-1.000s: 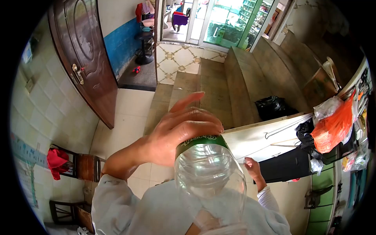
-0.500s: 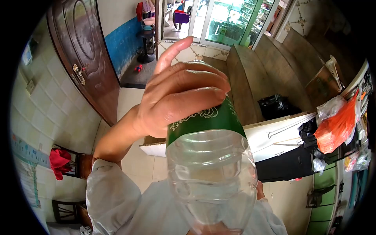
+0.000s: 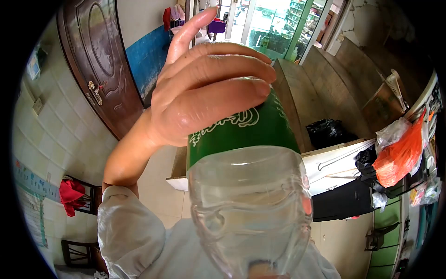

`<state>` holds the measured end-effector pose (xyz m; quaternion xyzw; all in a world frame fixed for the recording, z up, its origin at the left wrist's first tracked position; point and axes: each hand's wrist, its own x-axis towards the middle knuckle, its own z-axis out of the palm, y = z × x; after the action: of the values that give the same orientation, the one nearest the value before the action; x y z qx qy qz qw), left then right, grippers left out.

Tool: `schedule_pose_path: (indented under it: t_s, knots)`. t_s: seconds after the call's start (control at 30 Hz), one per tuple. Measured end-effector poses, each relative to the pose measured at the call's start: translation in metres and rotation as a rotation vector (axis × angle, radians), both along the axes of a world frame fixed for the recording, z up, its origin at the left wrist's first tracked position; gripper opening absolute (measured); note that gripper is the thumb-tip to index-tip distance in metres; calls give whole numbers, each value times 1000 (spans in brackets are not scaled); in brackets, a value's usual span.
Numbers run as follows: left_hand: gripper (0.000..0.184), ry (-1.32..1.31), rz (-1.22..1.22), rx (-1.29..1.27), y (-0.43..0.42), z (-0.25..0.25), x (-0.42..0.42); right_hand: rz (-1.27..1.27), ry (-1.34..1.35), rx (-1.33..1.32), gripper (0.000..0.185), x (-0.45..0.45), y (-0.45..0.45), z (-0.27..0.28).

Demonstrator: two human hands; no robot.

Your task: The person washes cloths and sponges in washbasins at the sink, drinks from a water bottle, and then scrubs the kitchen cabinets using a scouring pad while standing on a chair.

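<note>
My left hand [image 3: 213,88] is wrapped round a large clear plastic bottle [image 3: 246,195], gripping it over its green label [image 3: 246,132]. One finger sticks up, away from the bottle; the thumb is hidden. The bottle is very close to the camera, and its clear part narrows toward the bottom of the view. White lettering on the label is partly covered by the fingers. A reddish patch of skin at the bottle's right edge seems to belong to my right hand [image 3: 307,204], mostly hidden behind the bottle. Blurred skin also shows through the bottle's lower end.
Wooden stair-like boards [image 3: 302,97] stand ahead, with a black plastic bag [image 3: 327,131] on them. An orange plastic bag [image 3: 399,156] hangs at the right. A brown door [image 3: 93,56] is at the left, and a chair holds red cloth [image 3: 72,197].
My left hand and the bottle have moved up and look larger in the view. Less of my right hand shows beside the bottle.
</note>
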<state>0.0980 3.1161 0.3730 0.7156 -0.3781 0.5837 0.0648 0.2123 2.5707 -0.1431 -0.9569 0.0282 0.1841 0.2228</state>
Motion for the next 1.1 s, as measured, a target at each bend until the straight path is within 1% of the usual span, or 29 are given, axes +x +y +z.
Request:
schedule_pose_path:
  t_s: [0.03,0.13,0.2,0.23,0.3,0.57,0.63,0.73,0.83,0.93,1.03,1.1]
  knots:
    - [16,1,2,-1,4,-1,3,40,-26,2,39,1,2,0]
    - [13,-23,47,28,17,0,5,44,-14,5,38,4,7,0]
    - [14,81,317,82,15,6,-4,12,8,24,37,3,6,-3]
    - [14,82,319,81,14,4,-2,-23,28,43,37,3,4,-5]
    - [17,-70,34,9,12,0,4,-34,50,41,37,3,0,-9]
    - [20,-21,41,33,18,-2,-4,-65,82,21,38,-1,-2,-11]
    - [21,-14,35,37,21,0,-7,-1,58,-32,37,-1,1,-4]
    - [18,-33,172,181,28,10,-14,28,30,14,37,-3,3,-3]
    - [23,-136,105,249,33,11,-11,51,13,-25,37,-2,3,-3]
    - [27,-85,178,193,27,9,-14,33,34,-26,37,-2,6,1]
    - [28,-120,38,78,24,7,-12,18,36,-24,37,-3,7,1]
    - [29,-120,57,106,26,7,-15,20,39,-21,37,-3,6,0]
